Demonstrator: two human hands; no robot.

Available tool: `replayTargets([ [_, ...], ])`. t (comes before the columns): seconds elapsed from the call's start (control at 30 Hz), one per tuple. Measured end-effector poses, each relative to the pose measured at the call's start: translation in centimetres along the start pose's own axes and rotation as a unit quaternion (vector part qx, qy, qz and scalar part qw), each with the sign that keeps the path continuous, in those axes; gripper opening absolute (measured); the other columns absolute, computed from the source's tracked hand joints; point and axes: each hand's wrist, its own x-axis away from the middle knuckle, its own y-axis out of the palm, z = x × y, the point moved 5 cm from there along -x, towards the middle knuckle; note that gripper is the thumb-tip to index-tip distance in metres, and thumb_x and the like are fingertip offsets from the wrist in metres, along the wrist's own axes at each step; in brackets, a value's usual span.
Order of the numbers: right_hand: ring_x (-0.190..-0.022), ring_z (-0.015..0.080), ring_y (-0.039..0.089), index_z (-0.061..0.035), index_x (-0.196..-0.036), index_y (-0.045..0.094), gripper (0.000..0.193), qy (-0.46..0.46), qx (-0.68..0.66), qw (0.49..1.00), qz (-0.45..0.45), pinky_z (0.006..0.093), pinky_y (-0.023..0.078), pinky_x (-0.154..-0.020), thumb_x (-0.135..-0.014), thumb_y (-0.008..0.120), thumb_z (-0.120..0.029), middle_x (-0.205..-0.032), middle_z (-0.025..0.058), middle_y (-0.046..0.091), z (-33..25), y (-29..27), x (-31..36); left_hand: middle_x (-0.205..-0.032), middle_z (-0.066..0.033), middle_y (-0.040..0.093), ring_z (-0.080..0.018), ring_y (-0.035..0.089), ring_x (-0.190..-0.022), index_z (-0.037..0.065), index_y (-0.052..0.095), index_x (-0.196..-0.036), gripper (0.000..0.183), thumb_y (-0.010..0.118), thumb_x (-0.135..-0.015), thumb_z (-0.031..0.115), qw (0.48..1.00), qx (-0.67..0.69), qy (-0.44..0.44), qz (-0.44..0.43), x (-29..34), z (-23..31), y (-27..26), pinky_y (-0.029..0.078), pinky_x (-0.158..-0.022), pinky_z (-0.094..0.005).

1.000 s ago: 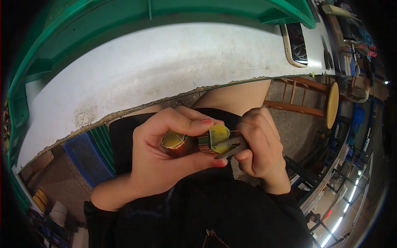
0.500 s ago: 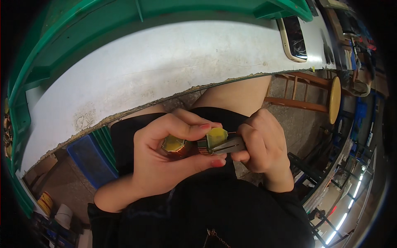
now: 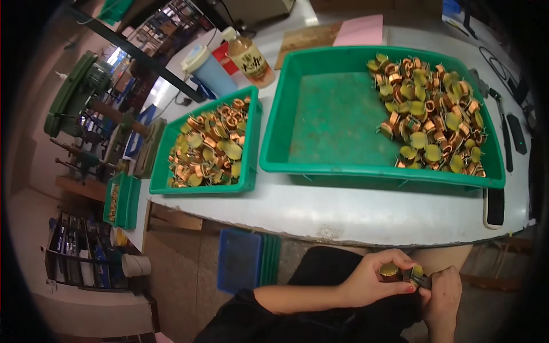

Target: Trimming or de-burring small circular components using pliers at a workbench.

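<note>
Close together, the left hand (image 3: 370, 280) pinches two coils (image 3: 389, 270), the right hand (image 3: 445, 291) a metal tool (image 3: 422, 280).
Beyond, green trays (image 3: 366, 170) sit on the white surface (image 3: 320, 214).

Single head-worn wide fisheye view; looks from above, down and forward across nearby smooth white table (image 3: 286, 207).

The view swings: the left hand (image 3: 366, 281) and right hand (image 3: 446, 291) slide to four o'clock, the phone (image 3: 494, 208) to three. A big green tray (image 3: 331, 126) shows whole at two, a smaller tray (image 3: 251, 150) at ten.
</note>
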Motion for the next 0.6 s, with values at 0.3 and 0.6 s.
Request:
replayTargets([
  [0.3,-0.069,0.0156,0.045,0.0002,-0.083,0.053,0.035,0.258,-0.635,0.717,-0.124,0.025,0.038,-0.066,-0.096,0.037,-0.028,-0.073,0.008,0.052,0.8,-1.4,-1.0,-0.108,-0.0181,0.058,-0.0292,0.06,-0.097,-0.001,0.048,-0.116,0.037,0.059,-0.082,-0.005,0.945,0.28,-0.17,0.018,0.2,1.7,-0.5,0.058,-0.071,-0.0338],
  [0.6,-0.071,0.0162,0.048,-0.002,-0.082,0.052,0.025,0.311,-0.551,0.732,-0.251,0.0259,0.04,-0.067,-0.097,0.039,-0.018,-0.079,0.0069,0.054,1.0,-1.3,-0.5,-0.103,-0.024,0.058,-0.0306,0.065,-0.081,-0.001,0.045,-0.112,0.04,0.066,-0.082,0.013,0.91,0.344,-0.227,-0.043,-0.2,0.0,0.0,0.057,-0.06,-0.0285],
])
